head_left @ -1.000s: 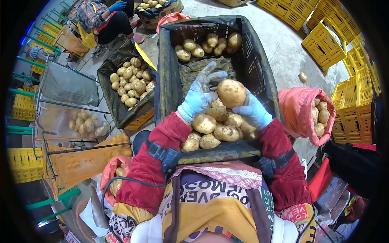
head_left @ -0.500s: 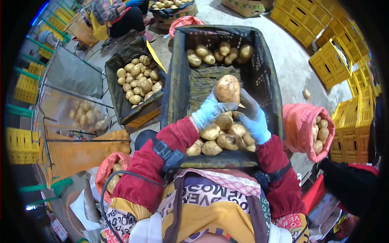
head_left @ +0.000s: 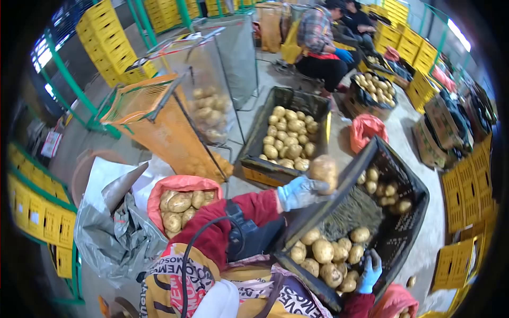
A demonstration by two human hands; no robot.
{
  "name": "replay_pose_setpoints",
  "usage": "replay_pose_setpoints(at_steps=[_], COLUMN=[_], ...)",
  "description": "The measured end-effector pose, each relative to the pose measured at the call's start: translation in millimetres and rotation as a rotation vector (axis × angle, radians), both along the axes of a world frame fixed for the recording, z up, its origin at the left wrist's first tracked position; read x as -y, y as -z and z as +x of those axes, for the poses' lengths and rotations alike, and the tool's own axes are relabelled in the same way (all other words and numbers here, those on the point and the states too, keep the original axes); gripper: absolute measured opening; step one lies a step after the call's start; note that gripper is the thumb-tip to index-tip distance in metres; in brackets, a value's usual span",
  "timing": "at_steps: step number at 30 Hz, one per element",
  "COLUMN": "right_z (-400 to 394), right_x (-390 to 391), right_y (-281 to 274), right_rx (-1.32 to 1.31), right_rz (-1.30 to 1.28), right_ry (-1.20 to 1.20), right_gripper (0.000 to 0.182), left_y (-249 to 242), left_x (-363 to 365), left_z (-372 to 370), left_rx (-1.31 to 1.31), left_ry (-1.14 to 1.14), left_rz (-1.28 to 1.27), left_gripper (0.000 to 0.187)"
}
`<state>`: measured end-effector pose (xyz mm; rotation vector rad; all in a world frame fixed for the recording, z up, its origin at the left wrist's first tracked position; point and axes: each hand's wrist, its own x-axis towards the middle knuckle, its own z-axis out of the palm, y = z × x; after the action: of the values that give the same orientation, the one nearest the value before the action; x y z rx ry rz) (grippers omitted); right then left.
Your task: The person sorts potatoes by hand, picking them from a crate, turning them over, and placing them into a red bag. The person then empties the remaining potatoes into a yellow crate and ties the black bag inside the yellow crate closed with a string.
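Note:
In a light-blue glove with grey fingers, my left hand (head_left: 303,193) grips a large potato (head_left: 323,174) above the left edge of the big black-lined crate (head_left: 405,241). My right hand (head_left: 370,273), gloved the same way, is low inside that crate beside a heap of potatoes (head_left: 330,257). Its fingers stretch out and look apart, with nothing seen in them. A smaller group of potatoes (head_left: 371,180) lies at the crate's far end. Just beyond my left hand stands a smaller lined crate (head_left: 253,153) full of potatoes.
A red sack of potatoes (head_left: 175,183) is by my left elbow, with grey plastic sheeting (head_left: 119,238) beside it. An orange mesh bag (head_left: 175,132) hangs on a frame. Another person (head_left: 318,42) sits beyond the crates. Yellow crates (head_left: 466,185) are stacked at right.
The view has turned left. My left hand has carried the large potato leftward from above the big crate's middle to its left edge. My right hand has come off it and sits lower by the heap.

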<state>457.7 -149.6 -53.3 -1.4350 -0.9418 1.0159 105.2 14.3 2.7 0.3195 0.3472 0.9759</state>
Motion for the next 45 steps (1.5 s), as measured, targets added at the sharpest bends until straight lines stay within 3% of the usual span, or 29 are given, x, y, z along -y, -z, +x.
replay_pose_setpoints(at_steps=[1,3,4,6,7,8,10,11,13,15,16,17,18,21,22,23,25,26,27,30,31,33,34,35,36,37,40,43,45], right_z=[-1.3,-1.6,-1.8,-3.7,1.5,8.0,15.4,16.9,21.4,27.1,-0.5,-0.8,-6.2,-35.8,-32.8,-37.9,-35.4,-35.7,-28.8,11.0,19.5,42.8,49.7,52.5,57.1,65.1,50.4,39.1,48.3], right_x=[-0.8,-0.8,-0.7,-3.2,-3.9,-4.8,-4.8,-6.1,-8.7,-6.5,-4.0,-6.8,-5.4,-5.3,-9.6,-19.3,-45.8,-62.9,-70.8,-134.3,-155.6,-204.1,-227.7,-253.8,-276.6,-301.1,-335.8,-330.7,-315.9], right_y=[6.1,14.2,15.6,16.9,26.5,41.3,47.8,48.3,57.4,72.1,29.2,35.3,28.4,-5.4,-4.9,-21.3,-32.6,-42.3,-25.5,5.0,8.7,26.1,28.0,29.2,29.5,42.4,29.7,26.2,41.0], right_rx=[-0.029,-0.044,-0.061,-0.047,-0.033,0.027,0.025,0.028,0.022,0.100,0.102,0.192,0.063,0.046,0.246,0.395,0.629,0.677,0.711,0.664,0.772,0.780,0.620,0.697,0.769,0.833,0.873,0.881,0.886], right_rz=[0.020,0.023,-0.016,-0.053,-0.060,-0.011,-0.066,-0.124,-0.113,0.015,-0.050,0.017,-0.103,-0.242,-0.287,-0.317,-0.138,-0.136,-0.090,-0.177,-0.076,-0.066,-0.093,-0.098,-0.201,-0.238,-0.490,-0.521,-0.386], right_ry=[-0.005,-0.045,-0.052,-0.063,-0.064,-0.088,-0.089,-0.085,-0.092,-0.133,-0.143,-0.151,-0.150,-0.197,-0.302,-0.415,-0.568,-0.559,-0.456,-0.305,-0.184,0.019,0.084,0.197,0.269,0.313,0.268,0.331,0.378], right_gripper=[0.031,0.029,0.028,0.027,0.026,0.027,0.027,0.028,0.026,0.024,0.024,0.021,0.020,0.028,0.031,0.034,0.035,0.034,0.030,0.028,0.029,0.032,0.034,0.039,0.048,0.060,0.075,0.074,0.069], left_y=[7.8,5.3,-6.9,-65.3,-82.2,-130.3,-179.5,-214.7,-237.5,-224.6,-207.0,-181.8,-157.5,-64.0,-32.0,-45.7,-32.0,-19.0,-7.5,17.1,25.2,41.3,36.2,34.7,33.3,30.2,12.8,18.9,19.7], left_x=[-4.0,-14.4,-26.5,-55.7,-95.0,-104.8,-167.1,-174.5,-181.9,-192.6,-192.1,-182.6,-168.1,-132.2,-119.9,-82.2,-51.5,-41.9,-28.2,-14.4,-15.1,-23.2,-27.8,-31.2,-32.7,-33.0,-27.1,-22.6,-24.9], left_z=[-26.0,-73.2,-101.5,-149.5,-190.1,-202.7,-272.1,-276.7,-271.9,-244.0,-209.1,-166.0,-125.5,-0.6,34.6,73.1,133.3,154.2,168.7,196.8,201.2,206.8,205.7,208.0,212.5,214.1,204.5,205.6,206.4], left_rx=[-0.009,-0.198,-0.165,-0.123,0.257,-0.251,-0.076,-0.149,-0.112,-0.364,-0.360,-0.350,-0.291,-0.074,0.313,0.155,-0.026,0.013,0.046,-0.280,-0.275,-0.549,-0.612,-0.618,-0.733,-0.847,-1.082,-1.141,-1.176], left_ry=[0.007,-0.130,-0.171,-0.463,-0.408,-0.820,-0.949,-1.160,-1.199,-0.868,-0.823,-0.754,-0.640,-0.137,0.181,0.044,0.012,0.019,0.047,0.017,0.021,-0.007,0.020,0.013,-0.114,-0.242,-0.146,-0.065,-0.025], left_rz=[-0.110,0.074,0.006,0.206,0.126,0.380,0.419,0.373,0.286,0.225,0.272,0.308,0.211,-0.025,0.027,-0.075,-0.033,-0.056,-0.061,0.052,0.048,0.294,0.376,0.374,0.540,0.705,0.936,0.982,0.952], left_gripper=[0.059,0.055,0.054,0.046,0.040,0.037,0.037,0.034,0.032,0.027,0.023,0.020,0.018,0.017,0.018,0.020,0.023,0.027,0.029,0.029,0.029,0.032,0.031,0.031,0.030,0.029,0.026,0.026,0.027])
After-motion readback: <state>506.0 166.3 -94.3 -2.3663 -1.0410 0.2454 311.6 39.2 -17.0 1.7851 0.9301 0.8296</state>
